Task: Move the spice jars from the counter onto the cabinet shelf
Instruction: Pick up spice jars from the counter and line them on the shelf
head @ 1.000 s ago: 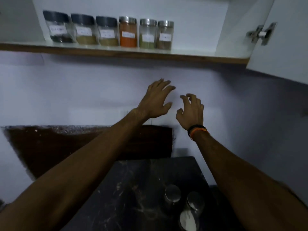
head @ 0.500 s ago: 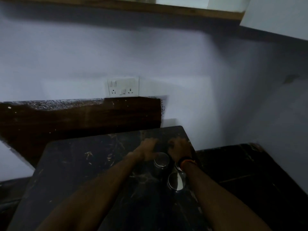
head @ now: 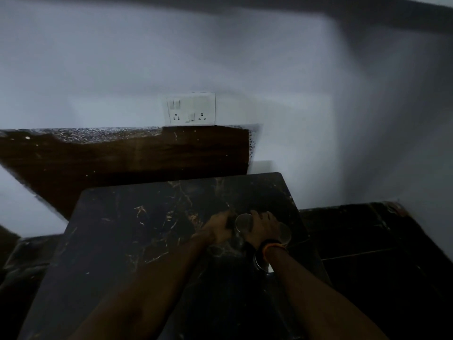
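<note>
Three spice jars with silver lids stand near the right edge of the dark marble counter (head: pixel 137 241). My left hand (head: pixel 219 229) curls against the left side of the middle jar (head: pixel 243 223). My right hand (head: pixel 263 227) curls down just to the right of that jar and covers part of a second jar (head: pixel 286 233). In this dim, blurred view I cannot tell which of the two the right hand grips. The third jar (head: pixel 259 262) shows under my right wrist. Only the dark underside of the cabinet shelf (head: pixel 220 0) appears at the top.
A white socket plate (head: pixel 191 109) sits on the wall above a brown backsplash (head: pixel 122 155). Lower dark counters (head: pixel 367 241) lie right of the marble slab. The open cabinet door's corner (head: pixel 426 0) is at the top right.
Both hands dropped from below the shelf down to the jars on the counter. The view tilted down, so the shelved jars left the frame. Since half a second ago the hands have closed in on the jars.
</note>
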Demonstrator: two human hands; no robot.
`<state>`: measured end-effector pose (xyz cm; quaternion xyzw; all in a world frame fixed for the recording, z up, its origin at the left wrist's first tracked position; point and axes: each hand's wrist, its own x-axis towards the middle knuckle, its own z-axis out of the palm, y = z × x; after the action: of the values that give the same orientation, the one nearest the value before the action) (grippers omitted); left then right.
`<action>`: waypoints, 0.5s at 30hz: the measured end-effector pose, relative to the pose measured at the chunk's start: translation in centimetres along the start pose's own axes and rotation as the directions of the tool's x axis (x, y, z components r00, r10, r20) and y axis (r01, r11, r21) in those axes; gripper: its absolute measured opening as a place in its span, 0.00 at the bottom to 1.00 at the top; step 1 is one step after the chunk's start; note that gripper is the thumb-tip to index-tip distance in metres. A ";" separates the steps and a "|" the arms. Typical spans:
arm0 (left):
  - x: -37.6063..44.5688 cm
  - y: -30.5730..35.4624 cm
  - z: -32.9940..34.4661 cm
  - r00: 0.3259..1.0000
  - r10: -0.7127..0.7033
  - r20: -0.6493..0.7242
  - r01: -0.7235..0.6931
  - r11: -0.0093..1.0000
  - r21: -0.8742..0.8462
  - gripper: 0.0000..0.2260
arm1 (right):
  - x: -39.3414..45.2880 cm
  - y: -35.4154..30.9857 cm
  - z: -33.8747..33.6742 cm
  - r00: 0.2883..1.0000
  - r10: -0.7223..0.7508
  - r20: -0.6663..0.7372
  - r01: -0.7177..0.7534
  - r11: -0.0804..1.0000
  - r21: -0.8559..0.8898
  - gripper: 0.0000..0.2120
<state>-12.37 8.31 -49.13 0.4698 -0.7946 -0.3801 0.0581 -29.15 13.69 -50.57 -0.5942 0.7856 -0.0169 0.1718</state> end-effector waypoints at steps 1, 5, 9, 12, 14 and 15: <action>0.1 -0.2 0.0 1.000 -0.020 -0.002 0.020 1.000 -0.017 0.19 | 0.2 -0.1 0.1 1.000 0.006 0.013 -0.006 1.000 0.011 0.41; 0.2 -0.7 0.1 0.997 -0.080 0.007 0.081 0.996 -0.044 0.20 | 0.8 -0.7 0.9 0.997 0.029 0.066 -0.031 0.999 0.027 0.48; 0.2 -1.1 0.6 0.993 -0.115 0.036 0.117 0.990 -0.077 0.20 | 1.1 -1.3 1.5 0.998 0.054 0.046 -0.052 0.998 -0.027 0.48; 0.3 -1.3 0.8 0.991 -0.127 0.050 0.132 0.985 -0.108 0.19 | 1.4 -1.4 1.5 0.998 0.056 0.021 -0.055 0.998 -0.042 0.44; 0.2 -1.4 0.9 0.989 -0.140 0.048 0.145 0.981 -0.132 0.20 | 1.5 -1.2 1.3 0.999 0.029 -0.016 -0.030 0.998 -0.051 0.40; 0.2 -1.4 0.9 0.989 -0.142 0.031 0.145 0.980 -0.139 0.20 | 1.6 -1.1 1.1 0.999 0.010 -0.034 -0.012 0.999 -0.043 0.37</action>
<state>-11.90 8.27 -50.74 0.5165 -0.7305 -0.4433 0.0552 -28.14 12.08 -51.76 -0.5931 0.7918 -0.0088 0.1456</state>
